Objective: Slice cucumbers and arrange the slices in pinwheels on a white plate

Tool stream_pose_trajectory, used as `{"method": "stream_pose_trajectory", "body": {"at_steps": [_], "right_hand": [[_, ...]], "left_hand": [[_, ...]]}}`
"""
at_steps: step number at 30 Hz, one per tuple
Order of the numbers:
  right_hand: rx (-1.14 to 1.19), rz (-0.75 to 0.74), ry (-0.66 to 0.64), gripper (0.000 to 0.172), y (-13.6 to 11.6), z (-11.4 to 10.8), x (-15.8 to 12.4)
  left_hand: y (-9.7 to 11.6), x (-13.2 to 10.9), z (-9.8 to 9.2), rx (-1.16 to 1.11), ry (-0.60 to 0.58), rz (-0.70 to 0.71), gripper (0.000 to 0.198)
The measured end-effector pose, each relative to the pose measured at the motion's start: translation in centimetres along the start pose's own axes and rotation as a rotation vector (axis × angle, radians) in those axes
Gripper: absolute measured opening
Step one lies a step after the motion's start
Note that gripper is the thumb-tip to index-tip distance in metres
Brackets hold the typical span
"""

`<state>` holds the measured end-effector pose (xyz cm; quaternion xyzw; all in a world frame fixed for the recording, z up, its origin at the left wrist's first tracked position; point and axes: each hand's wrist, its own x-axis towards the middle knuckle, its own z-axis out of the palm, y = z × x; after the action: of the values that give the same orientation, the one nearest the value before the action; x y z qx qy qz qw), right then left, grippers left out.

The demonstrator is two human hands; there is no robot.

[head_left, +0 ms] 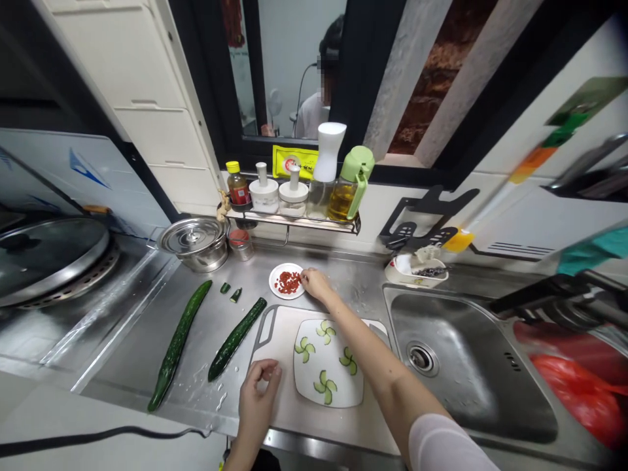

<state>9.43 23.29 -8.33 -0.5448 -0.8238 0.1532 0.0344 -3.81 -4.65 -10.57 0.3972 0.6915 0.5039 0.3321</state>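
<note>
My right hand (315, 284) reaches over the rim of a small white plate (273, 288) of small red pieces (287, 282). Its fingers are pinched together at the pieces; whatever lies between them is too small to make out. Over the left part of the cutting board (284, 418) hovers my left hand (258, 391), fingers loosely curled, thumb apart, holding nothing. On the board lies a squarish white plate (314, 361) bearing several pinwheels of green cucumber slices (325, 387). My right forearm passes over the plate's right side.
Left of the board lie a cut cucumber (237, 340), a longer cucumber (180, 347) and two cucumber ends (236, 295). A lidded steel pot (196, 245) stands behind them. To the right is a sink (471, 353). A shelf (294, 220) of seasoning containers hangs at the back.
</note>
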Motion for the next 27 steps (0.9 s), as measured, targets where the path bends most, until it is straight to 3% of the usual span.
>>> {"method": "stream_pose_trajectory", "body": {"at_steps": [6, 16, 22, 27], "right_hand": [[-0.026, 0.032, -0.069, 0.022, -0.4, 1.3, 2.3], [0.08, 0.072, -0.084, 0.025, -1.0, 2.5, 2.9], [0.31, 0.103, -0.017, 0.016, 0.1, 2.3, 2.5], [0.651, 0.121, 0.0, 0.008, 0.7, 2.6, 2.8]], "left_hand": [[0.3, 0.2, -0.4, -0.014, 0.035, -0.079, 0.044], [0.2, 1.0, -0.4, -0.013, 0.027, -0.111, 0.045], [0.6, 1.2, -0.1, -0.015, 0.027, -0.104, 0.047], [0.7, 1.5, 0.4, -0.028, 0.009, -0.095, 0.046]]}}
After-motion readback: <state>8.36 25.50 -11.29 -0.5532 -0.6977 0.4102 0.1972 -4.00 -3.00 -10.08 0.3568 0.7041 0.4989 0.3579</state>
